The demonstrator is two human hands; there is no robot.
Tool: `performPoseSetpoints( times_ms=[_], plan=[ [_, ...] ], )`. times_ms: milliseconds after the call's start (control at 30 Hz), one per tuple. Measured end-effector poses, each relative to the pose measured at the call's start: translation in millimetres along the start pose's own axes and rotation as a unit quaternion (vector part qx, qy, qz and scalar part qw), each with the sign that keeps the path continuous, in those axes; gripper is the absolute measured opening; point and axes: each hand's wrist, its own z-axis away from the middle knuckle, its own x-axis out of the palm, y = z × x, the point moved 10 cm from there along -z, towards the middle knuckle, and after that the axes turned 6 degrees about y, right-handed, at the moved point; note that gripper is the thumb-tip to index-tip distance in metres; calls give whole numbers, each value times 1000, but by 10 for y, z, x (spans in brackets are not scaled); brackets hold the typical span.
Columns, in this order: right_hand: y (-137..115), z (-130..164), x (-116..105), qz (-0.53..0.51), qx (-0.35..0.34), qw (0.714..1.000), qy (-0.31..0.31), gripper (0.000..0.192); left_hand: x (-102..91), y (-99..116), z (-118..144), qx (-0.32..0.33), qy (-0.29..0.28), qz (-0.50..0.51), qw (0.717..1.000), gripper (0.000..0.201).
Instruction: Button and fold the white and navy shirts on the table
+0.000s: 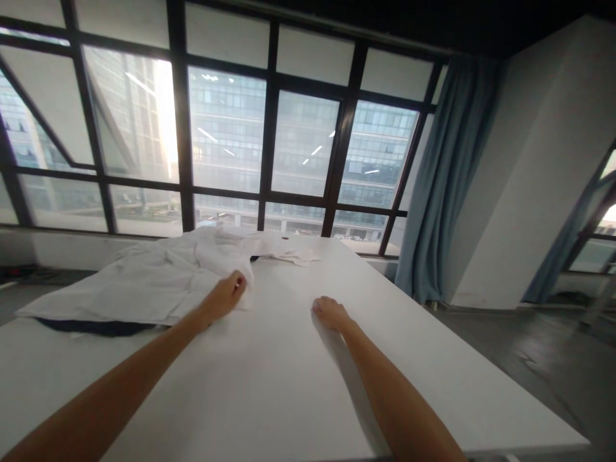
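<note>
While both bare arms stretch forward over the white table [289, 398], the left hand [226, 295] is closed on the near edge of a white garment [158, 276], its fingers curled into the cloth so that a fold bunches up against the knuckles. That garment lies spread and rumpled across the far left part of the tabletop, with a sleeve or loose end [289, 253] trailing toward the middle of the far edge. Beneath it, at the left, a dark blue cloth [96, 327] shows as a thin strip, touching the table. The right hand [330, 312] rests palm down on the bare tabletop, fingers loosely bent, holding nothing, well apart from the garment. A small dark spot [285, 238] sits near the far edge; what it is cannot be told. Beyond the table stands a large black-framed window [269, 147] looking onto office buildings, with a blue curtain [443, 186] hanging at its right, beside a white wall [529, 167] and grey floor [543, 359].
</note>
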Motion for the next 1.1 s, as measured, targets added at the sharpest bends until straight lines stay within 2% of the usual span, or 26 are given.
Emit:
performPoseSetpoints(
  times_ms=[67,133,200,267,333,433,500,600,700,867,1000,1100],
  plan=[
    [-17,-15,-31,-13,-1,1000,23,43,405,428,226,78,-125,86,985,32],
    [-104,-22,-96,-40,-21,997,57,50,702,757,501,119,-237,152,952,31],
    [-255,-12,-158,-73,-57,992,85,53,846,937,705,126,-318,198,918,31],
    [-441,13,-189,-102,-95,986,95,53,852,949,760,111,-356,213,903,33],
    [-658,53,-200,-126,-139,977,96,51,749,800,649,95,-334,178,921,34],
    [-1004,142,-189,-154,-220,959,87,48,452,336,312,62,-205,24,977,30],
    [-1201,207,-149,-162,-273,946,65,46,270,0,150,28,-137,-69,988,25],
    [-1316,231,-89,-146,-305,941,32,43,142,-360,48,5,-113,-113,987,30],
    [-1119,100,-46,-84,-249,965,15,42,86,-566,29,0,-112,-126,986,34],
    [-341,-121,-34,13,-84,996,2,43,160,-704,83,8,-120,-139,983,38],
    [330,-110,-98,69,61,996,-7,43,339,-612,161,60,-159,-158,973,58],
    [537,-55,-155,83,96,992,-23,40,464,-434,232,126,-213,-171,954,66]
  ],
)
